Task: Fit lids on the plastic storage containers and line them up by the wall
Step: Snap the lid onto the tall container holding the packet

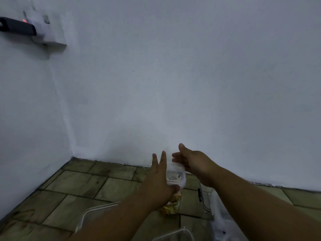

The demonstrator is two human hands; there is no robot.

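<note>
By far wall [173, 84], we flank lidded container [176, 177]: left hand [156, 178] flat against it, right hand [192, 162] slack, empty; stray nudge may topple it.

One head-worn wide-angle view looks forward and slightly down, close to a white wall [173, 75] meeting the tiled floor [73, 185], seemingly a room corner.

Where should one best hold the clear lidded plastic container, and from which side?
Probably grip the clear lidded plastic container by its opposite side walls just under the lid rim, coming from above: it stands upright and the flat lid offers no handle.
</note>
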